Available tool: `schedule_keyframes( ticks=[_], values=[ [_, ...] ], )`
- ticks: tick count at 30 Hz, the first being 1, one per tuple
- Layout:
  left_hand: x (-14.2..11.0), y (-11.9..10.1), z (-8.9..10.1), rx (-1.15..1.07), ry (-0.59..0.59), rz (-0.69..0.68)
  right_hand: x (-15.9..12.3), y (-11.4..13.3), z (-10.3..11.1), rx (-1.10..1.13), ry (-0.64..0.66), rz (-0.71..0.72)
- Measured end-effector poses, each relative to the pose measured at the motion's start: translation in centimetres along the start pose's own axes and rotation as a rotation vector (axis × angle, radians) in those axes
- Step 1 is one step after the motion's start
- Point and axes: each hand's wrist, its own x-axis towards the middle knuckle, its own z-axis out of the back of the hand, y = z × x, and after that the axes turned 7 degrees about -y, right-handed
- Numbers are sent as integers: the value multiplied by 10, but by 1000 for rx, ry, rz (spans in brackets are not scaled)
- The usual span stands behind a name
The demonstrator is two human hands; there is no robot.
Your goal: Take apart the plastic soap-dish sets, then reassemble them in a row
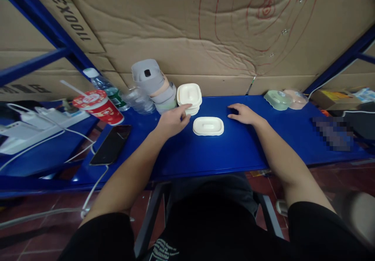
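Note:
A short stack of cream rounded-square lids or shallow dishes (190,93) stands at the middle of the blue table. My left hand (173,122) is at its near left side, index finger stretched over the stack's front edge; whether it touches is unclear. The thumb is apart from that finger, and I see nothing held. In front of the stack lies a single cream oblong lid or dish (208,126) with a raised bar in its centre. To the right of both, my right hand (242,113) rests at the table with fingers spread and nothing in it.
Grey stacked containers (149,79) lean left of the cream stack, beside clear plastic cups (139,100). A red drink cup (101,106), a water bottle (109,91) and a phone (111,145) sit left. Green (277,99) and pink (295,98) containers stand right. Cardboard (175,26) walls the back.

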Motion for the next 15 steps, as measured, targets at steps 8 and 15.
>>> schedule_keyframes(
  ticks=[8, 15],
  values=[
    [17, 49, 39, 7, -603, 308, 1, 0, -1, -15, 15, 1],
    [22, 70, 39, -57, -589, 344, 1, -2, -1, 6, 8, 2]
  ],
)
